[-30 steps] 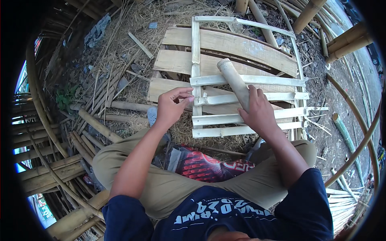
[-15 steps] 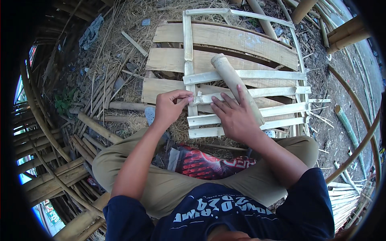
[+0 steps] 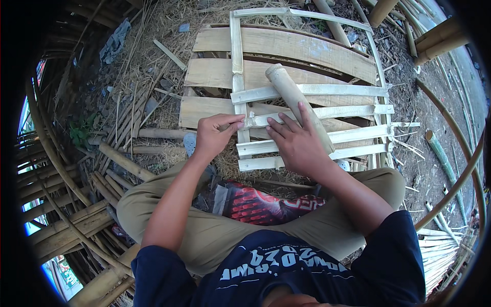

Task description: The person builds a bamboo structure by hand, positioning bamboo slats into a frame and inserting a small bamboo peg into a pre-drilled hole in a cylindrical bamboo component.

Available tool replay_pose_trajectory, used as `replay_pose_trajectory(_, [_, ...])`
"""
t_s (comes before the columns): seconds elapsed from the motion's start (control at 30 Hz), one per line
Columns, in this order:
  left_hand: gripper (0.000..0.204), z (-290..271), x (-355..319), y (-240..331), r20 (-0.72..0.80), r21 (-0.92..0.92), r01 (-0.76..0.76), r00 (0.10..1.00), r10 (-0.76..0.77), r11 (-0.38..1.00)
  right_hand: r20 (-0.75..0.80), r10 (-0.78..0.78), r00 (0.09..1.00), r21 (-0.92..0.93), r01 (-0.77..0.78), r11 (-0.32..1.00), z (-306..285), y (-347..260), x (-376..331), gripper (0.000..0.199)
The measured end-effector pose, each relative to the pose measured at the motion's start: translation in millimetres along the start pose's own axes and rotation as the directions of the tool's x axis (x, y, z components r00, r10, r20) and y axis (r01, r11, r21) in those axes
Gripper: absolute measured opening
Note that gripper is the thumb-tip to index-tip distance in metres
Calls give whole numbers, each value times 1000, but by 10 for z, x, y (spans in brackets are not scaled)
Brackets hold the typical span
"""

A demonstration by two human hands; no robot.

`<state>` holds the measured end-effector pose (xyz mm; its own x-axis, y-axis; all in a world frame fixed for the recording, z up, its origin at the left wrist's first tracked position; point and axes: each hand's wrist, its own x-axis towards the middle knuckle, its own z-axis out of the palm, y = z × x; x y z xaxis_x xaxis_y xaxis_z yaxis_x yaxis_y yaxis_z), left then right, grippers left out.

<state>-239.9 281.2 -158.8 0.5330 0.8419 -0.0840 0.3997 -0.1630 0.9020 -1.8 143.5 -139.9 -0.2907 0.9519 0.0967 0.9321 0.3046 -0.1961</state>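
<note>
A frame of pale split-bamboo strips (image 3: 237,48) lies before me, with several cross slats toward its near end. My left hand (image 3: 217,131) is closed in a pinch at the frame's left strip, beside the end of a cross slat (image 3: 335,111). What sits between its fingertips is too small to make out. My right hand (image 3: 302,140) lies palm down with fingers spread, over that slat and against a thick bamboo piece (image 3: 286,87). The bamboo piece rests slantwise across the slats, its near end partly beneath the right hand.
Wide wooden planks (image 3: 307,48) lie under the frame. A red and black printed sack (image 3: 266,204) is between my folded legs. Bamboo poles (image 3: 125,161) lie at left, and curved poles (image 3: 452,123) rise at right. Thin bamboo strips (image 3: 437,258) are heaped at lower right.
The frame, planks and bamboo piece appear slightly higher and further left in the picture. Both hands keep nearly the same places, the left still pinching and the right still spread.
</note>
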Motion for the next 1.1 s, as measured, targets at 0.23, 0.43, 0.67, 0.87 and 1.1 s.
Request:
replay_pose_trajectory(0.23, [17, 8, -34, -96, -33, 99, -71, 997, 75, 992, 12, -1, 1000, -23, 1, 1000, -7, -5, -5, 50])
replay_pose_trajectory(0.43, [16, 37, -21, -174, -45, 199, -360, 926, 375, 912, -177, 45, 983, 61, -35, 998, -310, -15, 77, 50])
replay_pose_trajectory(0.67, [15, 63, -22, -157, -57, 180, -341, 933, 356, 923, 66, 580, 812, -48, -578, 815, -507, 264, -34, 54])
replay_pose_trajectory(0.87, [16, 110, -34, -238, -89, 170, -311, 940, 329, 935, 207, 598, 774, 11, -613, 790, -301, 269, -4, 53])
replay_pose_trajectory(1.1, [14, 117, -5, -331, -83, 99, -275, 955, 284, 956, 189, 619, 763, 91, -641, 762, -267, 268, -17, 52])
